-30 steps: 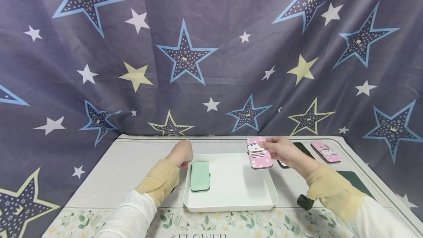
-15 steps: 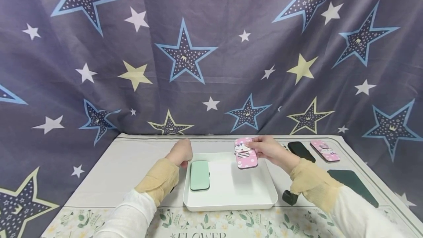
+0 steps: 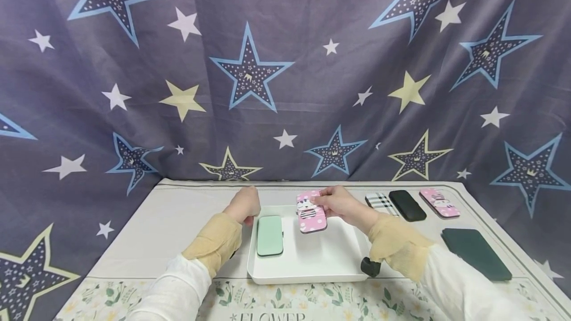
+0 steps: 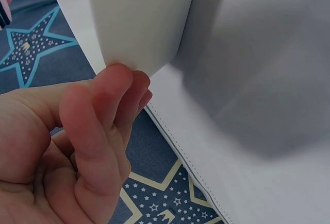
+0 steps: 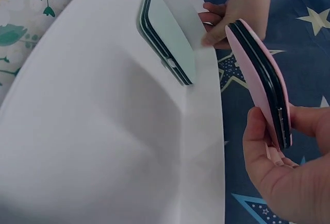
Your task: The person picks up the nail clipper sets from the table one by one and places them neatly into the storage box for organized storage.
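Note:
In the head view my right hand [image 3: 341,204] pinches a slim pink case [image 3: 311,212] with white dots and a cartoon cat. It holds the case tilted above the white tray [image 3: 325,275], near its back edge. The right wrist view shows the case's dark edge and small clasp [image 5: 281,118] between thumb and fingers. A mint-green case [image 3: 269,236] lies flat inside the tray at the left. My left hand [image 3: 244,205] grips the tray's back left corner, with curled fingers [image 4: 111,87] against the outer wall in the left wrist view.
Right of the tray lie a plaid case [image 3: 381,203], a black case [image 3: 407,205] and another pink case [image 3: 439,203]. A dark green flat item [image 3: 476,253] lies nearer. A star-print curtain [image 3: 285,73] hangs behind the table, and a flowered strip [image 3: 250,298] runs along the front.
My right hand has carried the pink case leftward over the tray, bringing it closer to the mint-green one. The plaid and black cases have come into fuller view. My left hand stays at the tray corner.

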Available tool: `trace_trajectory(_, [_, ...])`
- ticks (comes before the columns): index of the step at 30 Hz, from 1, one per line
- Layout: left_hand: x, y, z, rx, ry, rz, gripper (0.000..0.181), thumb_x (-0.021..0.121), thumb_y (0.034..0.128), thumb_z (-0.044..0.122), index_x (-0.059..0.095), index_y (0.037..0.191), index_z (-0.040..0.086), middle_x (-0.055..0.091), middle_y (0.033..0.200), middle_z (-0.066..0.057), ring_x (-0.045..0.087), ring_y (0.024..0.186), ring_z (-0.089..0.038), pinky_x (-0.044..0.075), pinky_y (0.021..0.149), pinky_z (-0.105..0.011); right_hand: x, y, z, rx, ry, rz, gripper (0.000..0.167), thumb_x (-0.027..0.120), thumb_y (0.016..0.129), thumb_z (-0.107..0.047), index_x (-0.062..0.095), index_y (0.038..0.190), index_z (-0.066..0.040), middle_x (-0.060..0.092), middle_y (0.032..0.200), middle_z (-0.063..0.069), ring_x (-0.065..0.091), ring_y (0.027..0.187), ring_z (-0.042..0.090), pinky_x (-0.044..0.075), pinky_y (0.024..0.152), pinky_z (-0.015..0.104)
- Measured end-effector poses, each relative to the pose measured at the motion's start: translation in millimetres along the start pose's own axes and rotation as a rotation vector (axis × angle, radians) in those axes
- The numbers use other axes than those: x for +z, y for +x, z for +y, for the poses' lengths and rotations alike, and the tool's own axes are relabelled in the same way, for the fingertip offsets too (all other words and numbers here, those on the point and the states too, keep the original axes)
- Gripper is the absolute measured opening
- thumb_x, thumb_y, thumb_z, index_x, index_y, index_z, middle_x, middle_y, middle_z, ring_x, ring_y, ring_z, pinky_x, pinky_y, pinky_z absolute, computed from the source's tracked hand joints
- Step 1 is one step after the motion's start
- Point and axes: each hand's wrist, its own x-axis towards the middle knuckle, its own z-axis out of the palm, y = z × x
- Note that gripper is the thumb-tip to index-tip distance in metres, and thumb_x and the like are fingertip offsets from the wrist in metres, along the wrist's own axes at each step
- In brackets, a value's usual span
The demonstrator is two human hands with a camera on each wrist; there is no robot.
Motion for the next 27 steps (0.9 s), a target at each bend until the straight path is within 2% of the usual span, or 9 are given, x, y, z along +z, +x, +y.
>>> trace_trajectory(7, [-1.0,-2.3,1.2,-0.002,0.008,-0.012,0.026,0.057,0.0720,-0.014,0.059,0.097,-0.020,0.059,0.047,-0.012,0.053,0.034,-0.012,0.047,0.034,-0.017,14.5,5.7,8.0,0.023,-0.006,0.018,0.029,0.062,0.089,-0.006,0.054,0.111,0.011,0.065,0.091,0.018,0.064,0.071,0.015,0.060,0.069,0.032])
trace_trajectory(15, [-0.9,-0.9,0.6,-0.004,0.029,-0.004,0.030,0.054,0.0710,-0.015,0.059,0.101,-0.020,0.058,0.045,-0.010,0.051,0.033,-0.011,0.041,0.030,-0.016,28.0,10.6,16.5,0.046,-0.025,0.029,0.025,0.063,0.088,-0.005,0.056,0.106,0.010,0.065,0.087,0.016,0.063,0.069,0.015,0.060,0.068,0.033])
trace_trajectory(27, [1.5,2.2,0.0,-0.002,0.036,0.005,0.029,0.055,0.0715,-0.013,0.059,0.099,-0.020,0.058,0.044,-0.009,0.050,0.030,-0.010,0.042,0.030,-0.016,40.8,13.0,27.7,0.074,-0.049,0.015,0.026,0.065,0.087,-0.005,0.056,0.106,0.009,0.066,0.086,0.014,0.063,0.067,0.015,0.059,0.063,0.030])
